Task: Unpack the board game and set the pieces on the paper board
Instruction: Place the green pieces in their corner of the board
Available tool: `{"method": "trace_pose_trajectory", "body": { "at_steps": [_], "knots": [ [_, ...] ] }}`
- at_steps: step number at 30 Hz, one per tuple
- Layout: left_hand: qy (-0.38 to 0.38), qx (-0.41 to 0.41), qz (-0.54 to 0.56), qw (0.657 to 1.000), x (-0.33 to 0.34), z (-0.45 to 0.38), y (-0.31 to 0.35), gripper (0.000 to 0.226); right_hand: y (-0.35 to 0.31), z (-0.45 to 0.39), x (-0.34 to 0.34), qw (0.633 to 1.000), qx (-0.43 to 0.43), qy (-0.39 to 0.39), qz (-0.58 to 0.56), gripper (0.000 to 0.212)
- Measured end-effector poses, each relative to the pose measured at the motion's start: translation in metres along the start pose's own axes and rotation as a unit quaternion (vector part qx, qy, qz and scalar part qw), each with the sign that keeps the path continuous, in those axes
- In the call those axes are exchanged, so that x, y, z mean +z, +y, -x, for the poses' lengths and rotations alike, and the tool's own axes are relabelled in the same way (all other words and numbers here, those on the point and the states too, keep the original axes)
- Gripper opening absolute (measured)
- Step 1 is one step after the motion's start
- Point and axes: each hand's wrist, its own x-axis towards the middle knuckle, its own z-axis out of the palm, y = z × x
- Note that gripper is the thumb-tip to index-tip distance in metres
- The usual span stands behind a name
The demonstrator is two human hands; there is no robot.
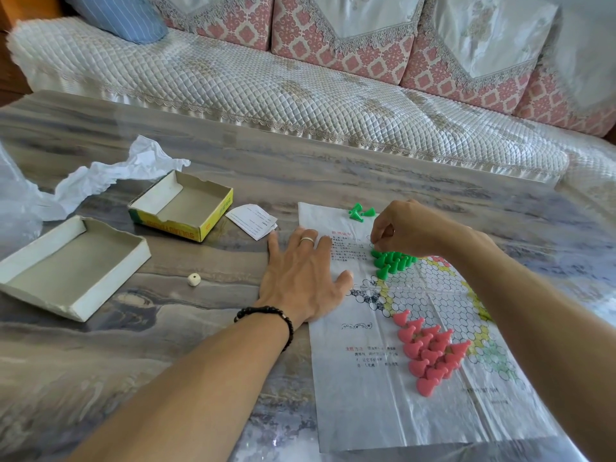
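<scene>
The paper board (383, 368) is being pinned flat on the table (200, 328) by the left hand (301, 281), fingers spread. The right hand (405, 226), fingertips pinched together, is being held over the green pieces (391, 261); what's pinched can't be made out. Pink pieces (430, 348) are sitting nearer. Box (181, 205) lettering isn't really readable.

Red capitals are showing upside down along the yellow box (186, 216) side, too blurred to spell out; small print on the paper board (360, 355) and folded slip (252, 221) is staying unreadable.

Marbled grey table (206, 331), quilted white sofa (266, 91), pink patterned cushions (340, 35), daylight
</scene>
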Motion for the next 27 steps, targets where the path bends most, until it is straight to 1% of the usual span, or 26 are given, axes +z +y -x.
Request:
{"method": "trace_pose_trajectory", "body": {
  "at_steps": [4, 8, 14, 19, 23, 27],
  "knots": [
    [0.001, 0.000, 0.002, 1.000, 0.000, 0.000, 0.000, 0.063, 0.002, 0.003, -0.008, 0.999, -0.008, 0.034, -0.015, 0.009],
    [-0.001, 0.000, -0.003, 1.000, 0.000, 0.000, 0.000, 0.063, 0.006, -0.003, -0.013, 0.997, -0.006, 0.079, -0.012, 0.015],
    [0.005, -0.003, -0.002, 1.000, 0.002, 0.000, 0.000, 0.062, 0.007, -0.033, -0.004, 0.994, 0.018, 0.102, -0.036, 0.014],
    [0.003, -0.004, 0.003, 1.000, 0.002, 0.000, 0.000, 0.060, 0.007, -0.059, 0.010, 0.994, 0.051, 0.083, -0.051, 0.022],
    [0.000, -0.003, -0.003, 1.000, 0.002, 0.000, 0.000, 0.063, 0.004, -0.069, 0.022, 0.995, 0.050, 0.081, -0.010, 0.011],
    [0.000, 0.000, -0.003, 1.000, 0.001, 0.001, 0.000, 0.062, 0.002, -0.067, 0.019, 0.995, 0.055, 0.075, -0.026, 0.005]
  ]
}}
